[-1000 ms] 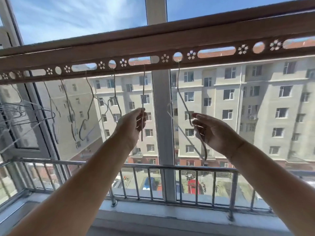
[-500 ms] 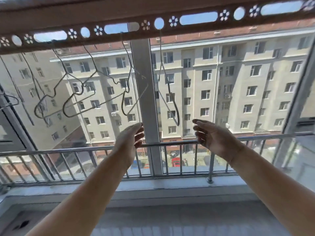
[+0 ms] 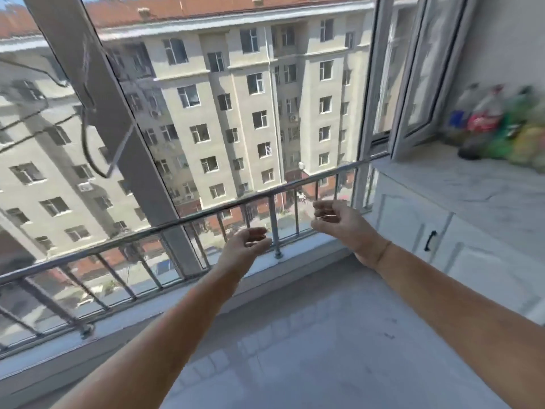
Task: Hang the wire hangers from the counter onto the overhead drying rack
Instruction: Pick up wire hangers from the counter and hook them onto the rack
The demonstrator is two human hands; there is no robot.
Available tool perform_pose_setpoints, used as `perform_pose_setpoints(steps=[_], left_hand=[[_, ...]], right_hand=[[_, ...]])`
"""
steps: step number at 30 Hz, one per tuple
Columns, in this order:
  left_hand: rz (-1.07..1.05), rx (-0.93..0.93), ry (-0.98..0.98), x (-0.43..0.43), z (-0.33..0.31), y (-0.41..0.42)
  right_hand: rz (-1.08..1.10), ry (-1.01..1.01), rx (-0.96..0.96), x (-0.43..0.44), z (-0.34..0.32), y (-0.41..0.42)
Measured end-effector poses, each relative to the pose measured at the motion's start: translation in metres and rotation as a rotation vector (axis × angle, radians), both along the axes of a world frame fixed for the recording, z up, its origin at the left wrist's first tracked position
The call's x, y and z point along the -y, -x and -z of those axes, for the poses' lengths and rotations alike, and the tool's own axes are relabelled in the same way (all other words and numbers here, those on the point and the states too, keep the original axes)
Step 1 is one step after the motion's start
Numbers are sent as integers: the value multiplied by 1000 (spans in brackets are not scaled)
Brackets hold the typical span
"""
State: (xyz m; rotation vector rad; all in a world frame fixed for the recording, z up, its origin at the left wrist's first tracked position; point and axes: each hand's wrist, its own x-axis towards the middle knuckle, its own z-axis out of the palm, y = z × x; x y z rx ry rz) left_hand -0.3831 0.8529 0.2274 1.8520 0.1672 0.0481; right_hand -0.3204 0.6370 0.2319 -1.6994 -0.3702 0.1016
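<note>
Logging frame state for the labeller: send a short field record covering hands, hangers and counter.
left hand: empty, fingers relaxed
right hand: empty, fingers loosely curled
thin grey wire hangers: blurred, hanging at upper left; rack out of view
pale marble-look counter: right side; no hangers on the part shown
coloured plastic bottles: blurred cluster at the counter's back
silver metal railing: beyond both hands

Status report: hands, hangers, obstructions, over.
Left hand and right hand open, empty, near the railing. Wire hangers hanging upper left, blurred. Visible counter holds only bottles; nothing in the way.
</note>
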Motion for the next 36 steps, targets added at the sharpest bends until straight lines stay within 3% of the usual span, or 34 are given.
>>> perform_pose_setpoints(steps=[6, 21, 29, 36], left_hand=[[191, -36, -25, 107, 20, -43], [433, -115, 22, 413, 68, -142], [472, -208, 54, 496, 90, -190], [508, -298, 57, 533, 122, -274]], right_hand=[[219, 160, 17, 117, 32, -5], [624, 263, -129, 438, 89, -19], [771, 233, -191, 519, 114, -58], [892, 172, -287, 557, 148, -141]])
